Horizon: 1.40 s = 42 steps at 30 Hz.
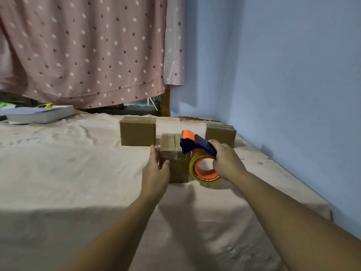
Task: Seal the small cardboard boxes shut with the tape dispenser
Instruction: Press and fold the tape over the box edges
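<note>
Pink bedsheet bears the nearest box, against whose side the left hand lays straight fingers together, while the right hand curls tightly round the tape dispenser

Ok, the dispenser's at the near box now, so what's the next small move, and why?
Probably draw the tape dispenser away along the top seam of the nearest box, which shows as a dark slit. The right hand grips the handle with the head at the box top; the left hand braces the box's left side.
</note>
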Motion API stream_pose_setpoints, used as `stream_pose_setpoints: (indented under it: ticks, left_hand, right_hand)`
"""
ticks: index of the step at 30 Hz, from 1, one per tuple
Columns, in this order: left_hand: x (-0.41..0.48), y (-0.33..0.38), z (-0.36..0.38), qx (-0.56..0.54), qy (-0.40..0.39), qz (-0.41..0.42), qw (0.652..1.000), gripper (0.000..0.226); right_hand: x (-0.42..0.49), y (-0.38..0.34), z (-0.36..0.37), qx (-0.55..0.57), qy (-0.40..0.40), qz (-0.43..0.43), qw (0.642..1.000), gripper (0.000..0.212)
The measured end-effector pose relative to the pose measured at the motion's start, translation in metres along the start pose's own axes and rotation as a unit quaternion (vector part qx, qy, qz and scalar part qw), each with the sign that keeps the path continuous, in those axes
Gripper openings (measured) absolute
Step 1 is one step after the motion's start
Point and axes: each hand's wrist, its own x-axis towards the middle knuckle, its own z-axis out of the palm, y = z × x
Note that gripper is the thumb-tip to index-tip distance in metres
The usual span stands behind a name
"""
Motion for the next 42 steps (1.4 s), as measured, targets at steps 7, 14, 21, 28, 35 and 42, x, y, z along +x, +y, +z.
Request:
stream_pose_setpoints:
  ticks: [7, 14, 21, 28, 35, 42]
  left_hand:
    - [0.008, -0.022, -0.005, 0.06, 0.031, -0.075, 0.995, 0.086]
    - [0.018, 0.006, 0.007, 0.432, -0.011, 0.203, 0.879, 0.058]
    - [0.024, 0.008, 0.003, 0.548, 0.002, 0.241, 0.801, 0.043]
    - [0.023, 0.003, 0.005, 0.524, 0.031, 0.25, 0.814, 0.037]
    - [0.025, 0.001, 0.007, 0.519, 0.046, 0.245, 0.818, 0.038]
    - [0.025, 0.003, 0.008, 0.532, 0.027, 0.225, 0.816, 0.035]
  right_hand:
    - [-0.001, -0.002, -0.001, -0.001, -0.009, 0.012, 1.0, 0.061]
    - [0.001, 0.002, 0.001, 0.007, -0.02, 0.023, 1.0, 0.064]
    - [0.005, 0.012, 0.001, 0.092, -0.003, 0.02, 0.996, 0.052]
    - [0.004, 0.017, 0.004, 0.158, -0.006, 0.068, 0.985, 0.058]
    - [-0.001, 0.021, 0.012, 0.157, 0.017, 0.089, 0.983, 0.061]
    - [0.007, 0.026, -0.001, 0.094, 0.009, 0.036, 0.995, 0.057]
